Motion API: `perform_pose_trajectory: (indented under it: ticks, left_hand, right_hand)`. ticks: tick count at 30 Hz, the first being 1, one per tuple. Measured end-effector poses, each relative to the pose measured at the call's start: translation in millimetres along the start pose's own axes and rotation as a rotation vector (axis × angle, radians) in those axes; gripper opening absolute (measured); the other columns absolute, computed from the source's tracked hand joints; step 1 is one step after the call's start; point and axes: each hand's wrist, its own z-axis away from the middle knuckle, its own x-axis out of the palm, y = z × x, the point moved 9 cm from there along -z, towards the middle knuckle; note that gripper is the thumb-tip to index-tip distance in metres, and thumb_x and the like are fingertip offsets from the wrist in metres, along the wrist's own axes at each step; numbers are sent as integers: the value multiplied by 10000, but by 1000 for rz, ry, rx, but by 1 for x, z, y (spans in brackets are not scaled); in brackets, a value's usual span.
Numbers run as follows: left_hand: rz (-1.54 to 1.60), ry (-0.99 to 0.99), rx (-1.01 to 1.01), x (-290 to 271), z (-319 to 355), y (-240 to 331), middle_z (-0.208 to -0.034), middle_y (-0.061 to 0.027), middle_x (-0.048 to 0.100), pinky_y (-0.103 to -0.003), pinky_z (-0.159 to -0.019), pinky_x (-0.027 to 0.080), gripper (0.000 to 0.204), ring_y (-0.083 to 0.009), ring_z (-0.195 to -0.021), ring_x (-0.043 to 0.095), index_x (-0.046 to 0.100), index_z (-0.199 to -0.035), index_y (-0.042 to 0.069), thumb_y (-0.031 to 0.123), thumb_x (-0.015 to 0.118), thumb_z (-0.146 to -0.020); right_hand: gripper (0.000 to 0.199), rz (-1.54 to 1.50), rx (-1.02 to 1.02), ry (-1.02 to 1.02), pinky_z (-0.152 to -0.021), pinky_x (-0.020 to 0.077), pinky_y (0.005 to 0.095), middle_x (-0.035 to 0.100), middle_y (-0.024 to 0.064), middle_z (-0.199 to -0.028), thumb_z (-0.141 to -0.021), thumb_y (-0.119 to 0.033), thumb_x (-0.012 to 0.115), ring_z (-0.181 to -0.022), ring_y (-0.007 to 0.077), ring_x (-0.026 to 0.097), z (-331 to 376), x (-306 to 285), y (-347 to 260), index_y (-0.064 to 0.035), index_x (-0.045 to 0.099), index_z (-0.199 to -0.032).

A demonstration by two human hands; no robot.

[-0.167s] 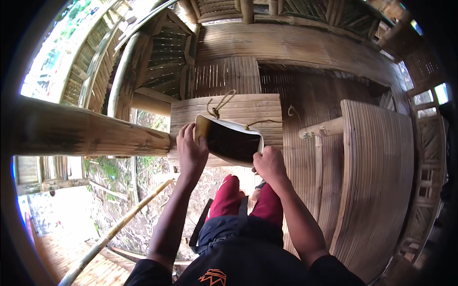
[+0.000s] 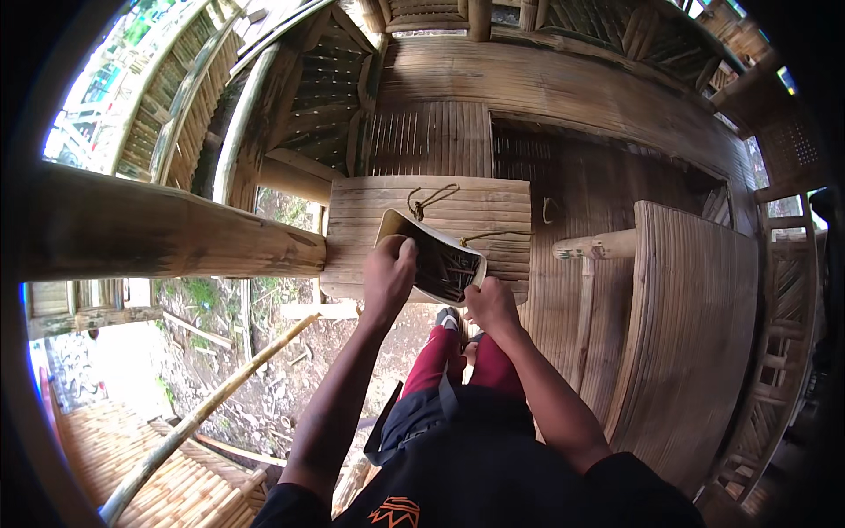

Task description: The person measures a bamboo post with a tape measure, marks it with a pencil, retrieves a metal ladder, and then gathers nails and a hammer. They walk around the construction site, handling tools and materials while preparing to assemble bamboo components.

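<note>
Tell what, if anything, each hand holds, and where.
Right hand: a cream, open-topped, plastic-looking container, by its near right rim corner. Left hand: over its left end; grip unclear.

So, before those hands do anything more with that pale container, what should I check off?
1. Right hand has a grip on the right edge of the pale container: ok.
2. Left hand is at the container's left side: ok; whether its fingers pinch anything: cannot tell.
3. Thin, dark pieces are inside the container: ok; exactly what they are: cannot tell.
4. Knotted cord lies away from both hands, on the container's far side: ok.
5. Container's base sits flat on the bamboo bench: cannot tell, the underside is hidden.
</note>
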Motion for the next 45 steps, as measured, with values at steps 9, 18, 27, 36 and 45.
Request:
perform_pose_trajectory:
  ticks: [9, 18, 27, 36, 45]
  left_hand:
    - [440, -59, -446, 61, -36, -47, -817, -164, 670, -381, -550, 605, 243, -237, -636, 678, 611, -861, -125, 109, 627, -794]
    - [32, 335, -581, -3, 205, -193, -789, -228, 699, -405, -699, 533, 242, -334, -760, 710, 676, -892, -78, 150, 645, -815]
    - [-18, 472, -1340, 211, 430, -465, -900, -247, 700, -421, -786, 529, 336, -349, -868, 697, 679, -895, -89, 201, 731, -734]
    - [502, 369, -1480, 410, 566, -600, -866, -225, 692, -405, -649, 532, 442, -254, -743, 687, 640, -894, -152, 228, 799, -736]
    - [1002, 581, -1525, 504, 565, -617, -903, -192, 691, -391, -629, 535, 365, -237, -733, 683, 641, -973, -122, 164, 768, -786]
  right_hand:
    - [577, -171, -67, -811, -575, 551, 306, 644, 135, -1020, -961, -512, 512, -727, 179, 673, 37, 25, -13, 20, 585, -1172]
    - [269, 98, 220, -986, -549, 562, 324, 681, 93, -896, -934, -242, 583, -675, 175, 660, -2, 27, 196, 2, 641, -1029]
    - [185, 372, 185, -455, -628, 535, 319, 687, 90, -842, -912, -80, 582, -738, 159, 658, -87, 85, 423, -35, 683, -1060]
    - [227, 374, 617, -592, -569, 464, 350, 630, 36, -822, -954, -149, 457, -603, 117, 569, -36, 103, 609, -94, 654, -1052]
    - [148, 360, 1050, -606, -546, 384, 330, 503, 11, -740, -957, -180, 442, -550, 113, 460, 117, 144, 748, -120, 575, -983]
